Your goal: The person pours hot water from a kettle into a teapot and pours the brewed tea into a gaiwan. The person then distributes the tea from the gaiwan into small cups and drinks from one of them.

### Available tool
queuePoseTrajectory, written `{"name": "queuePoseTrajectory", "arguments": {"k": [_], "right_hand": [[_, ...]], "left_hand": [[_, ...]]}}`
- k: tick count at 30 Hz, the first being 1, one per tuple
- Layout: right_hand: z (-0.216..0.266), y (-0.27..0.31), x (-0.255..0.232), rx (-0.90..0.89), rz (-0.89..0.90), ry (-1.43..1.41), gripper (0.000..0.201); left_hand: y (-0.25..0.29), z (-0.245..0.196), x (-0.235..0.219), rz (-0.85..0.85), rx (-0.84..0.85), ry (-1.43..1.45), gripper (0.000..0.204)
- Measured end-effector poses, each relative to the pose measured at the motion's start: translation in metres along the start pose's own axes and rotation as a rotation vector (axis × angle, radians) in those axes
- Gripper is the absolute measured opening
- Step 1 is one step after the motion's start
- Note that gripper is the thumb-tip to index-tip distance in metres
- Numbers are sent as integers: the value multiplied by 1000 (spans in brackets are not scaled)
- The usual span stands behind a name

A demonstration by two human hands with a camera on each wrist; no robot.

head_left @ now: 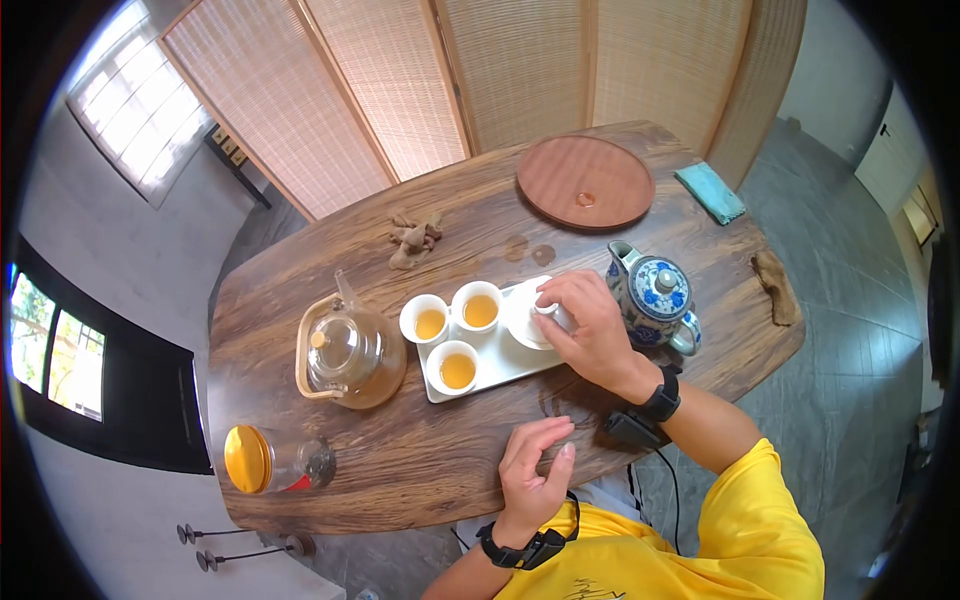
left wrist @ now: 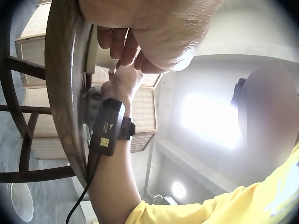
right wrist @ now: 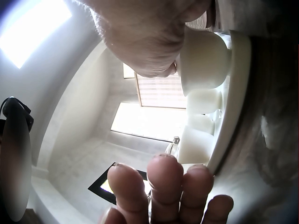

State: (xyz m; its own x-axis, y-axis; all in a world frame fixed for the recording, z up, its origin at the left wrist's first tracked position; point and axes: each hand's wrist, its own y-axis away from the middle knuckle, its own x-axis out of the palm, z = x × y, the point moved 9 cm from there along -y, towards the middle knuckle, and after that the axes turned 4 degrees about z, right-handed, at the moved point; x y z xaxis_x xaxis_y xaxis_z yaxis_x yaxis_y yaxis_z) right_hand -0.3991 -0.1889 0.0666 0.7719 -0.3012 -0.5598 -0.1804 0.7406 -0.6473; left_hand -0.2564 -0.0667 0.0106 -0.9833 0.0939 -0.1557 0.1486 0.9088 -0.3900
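My right hand [head_left: 592, 325] is over a white lidded tea bowl, a gaiwan [head_left: 522, 318], with thumb and fingers pinching the knob of its lid [head_left: 545, 306]. The gaiwan stands on the right part of a white tray [head_left: 492, 378]. Three white cups of amber tea stand left of it: a left cup [head_left: 425, 318], a back cup [head_left: 477, 306] and a front cup [head_left: 453, 368]. Near the table's front edge my left hand [head_left: 537, 472] holds nothing, its fingers loosely bent. In the right wrist view the gaiwan [right wrist: 204, 60] appears beside my right hand [right wrist: 145, 37].
A blue-and-white teapot [head_left: 655, 298] stands close right of my right hand. A glass kettle [head_left: 350, 360] and a yellow-lidded jar [head_left: 275, 460] are at left. Farther back lie a round wooden tray [head_left: 585, 175], a turquoise cloth [head_left: 711, 192] and brown figurines [head_left: 412, 240].
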Motion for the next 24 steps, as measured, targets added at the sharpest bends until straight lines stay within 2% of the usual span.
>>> {"name": "queuePoseTrajectory", "arguments": {"k": [4, 10, 12, 13, 14, 16, 18, 19, 21, 24], "right_hand": [[0, 1, 1, 5, 15, -12, 19], [31, -6, -26, -30, -131, 39, 20], [41, -9, -36, -32, -89, -99, 16], [57, -15, -47, -115, -117, -135, 12], [68, -18, -57, -111, -121, -137, 12], [94, -25, -66, -161, 27, -557, 7], [126, -32, -80, -267, -12, -661, 5], [141, -37, -86, -325, 26, -757, 5], [164, -42, -89, -381, 69, -860, 6], [189, -26, -100, -401, -244, -1100, 15]], "left_hand": [[0, -1, 0, 1, 0, -8, 25], [0, 0, 1, 1, -7, -20, 24], [-1, -2, 1, 5, -5, -30, 24], [-1, 0, 2, 4, -27, -23, 24], [0, 2, 3, 5, -50, -15, 25], [0, 4, 4, 18, -85, -17, 24], [-1, 1, 3, 9, 16, -10, 24], [-1, 0, 2, 1, 67, -7, 24], [1, 5, 1, -1, 63, -11, 24], [1, 5, -1, -14, 47, -2, 22]]}}
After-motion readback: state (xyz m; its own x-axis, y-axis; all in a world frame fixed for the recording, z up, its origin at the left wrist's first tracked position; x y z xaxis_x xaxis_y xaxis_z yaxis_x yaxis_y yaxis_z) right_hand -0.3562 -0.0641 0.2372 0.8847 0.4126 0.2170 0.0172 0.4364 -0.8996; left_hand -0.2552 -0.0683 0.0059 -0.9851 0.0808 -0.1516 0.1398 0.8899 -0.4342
